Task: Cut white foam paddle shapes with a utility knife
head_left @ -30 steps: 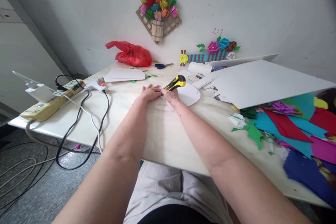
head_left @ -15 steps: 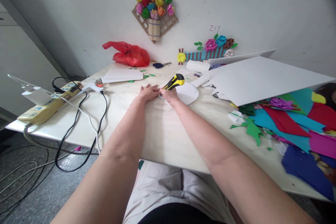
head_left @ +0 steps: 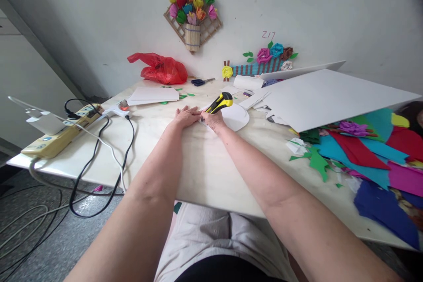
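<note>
A yellow and black utility knife is gripped in my right hand, its handle tilted up and to the right. The blade end is hidden by my fingers. Under that hand lies a white rounded piece of board, its curved edge showing to the right. My left hand rests flat, fingers stretched out, at the left end of the white piece. The fingertips of both hands are close together, and whether they touch is hard to make out.
A large white board leans over coloured paper sheets on the right. Scissors and a red plastic bag lie at the back. White sheets sit back left, near a power strip with looping cables.
The whole view has shifted very slightly. Both hands and the utility knife keep almost the same place on the white piece.
</note>
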